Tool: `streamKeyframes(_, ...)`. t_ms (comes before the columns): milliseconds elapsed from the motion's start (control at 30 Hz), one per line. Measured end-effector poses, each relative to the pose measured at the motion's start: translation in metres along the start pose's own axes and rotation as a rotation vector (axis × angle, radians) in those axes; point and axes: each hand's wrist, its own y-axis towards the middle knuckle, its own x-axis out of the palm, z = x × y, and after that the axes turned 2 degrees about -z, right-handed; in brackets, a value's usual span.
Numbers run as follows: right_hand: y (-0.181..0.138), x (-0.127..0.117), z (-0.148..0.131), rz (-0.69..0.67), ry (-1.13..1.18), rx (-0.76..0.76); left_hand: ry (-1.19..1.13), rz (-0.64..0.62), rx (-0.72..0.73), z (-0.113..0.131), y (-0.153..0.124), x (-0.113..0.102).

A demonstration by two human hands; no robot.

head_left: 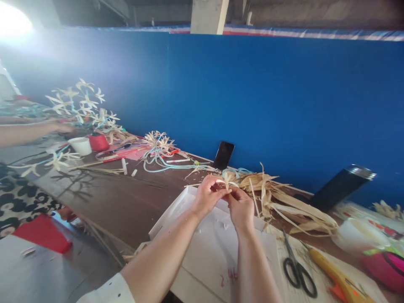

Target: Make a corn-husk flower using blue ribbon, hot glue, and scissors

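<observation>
Out over a shallow white box (pixel 208 248), my left hand (pixel 208 197) and my right hand (pixel 241 207) meet with fingertips pinched. Between them is a small husk flower (pixel 226 178), its pale petals curving out above the fingers; its base is hidden. Dried corn husks (pixel 274 189) lie just beyond and to the right of my right hand. Black-handled scissors (pixel 298 269) and a yellow-handled tool (pixel 337 273) rest at the lower right. Behind my hands a black phone (pixel 224 155) leans against the blue partition.
Left along the brown table (pixel 126 206) are finished husk flowers (pixel 85 103), light blue cords (pixel 151 162), a white cup (pixel 80 146) and a red cup-like object (pixel 98 142). Another person's arm (pixel 28 132) reaches in there. A dark flask (pixel 342 187) tilts at the right.
</observation>
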Motion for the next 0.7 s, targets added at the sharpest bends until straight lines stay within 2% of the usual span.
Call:
streamKeyframes(267, 0.002, 0.001, -0.001, 0.105, 0.095, -0.019, 0.044, -0.041, -0.108, 0.002, 0.002, -0.003)
streamKeyframes(400, 0.001, -0.002, -0.002, 0.177, 0.034, -0.066, 0.087, 0.043, -0.171, -0.001, 0.005, -0.008)
streamKeyframes(467, 0.001, -0.003, 0.001, 0.193, 0.016, -0.115, 0.073, 0.066, -0.144, -0.001, 0.005, -0.009)
streamKeyframes(600, 0.004, 0.000, 0.011, 0.158, 0.072, -0.134, 0.024, -0.026, -0.001, 0.005, 0.004, -0.006)
streamKeyframes(700, 0.005, 0.006, 0.014, 0.131, 0.083, -0.126, 0.011, -0.034, 0.042, 0.009, 0.002, -0.004)
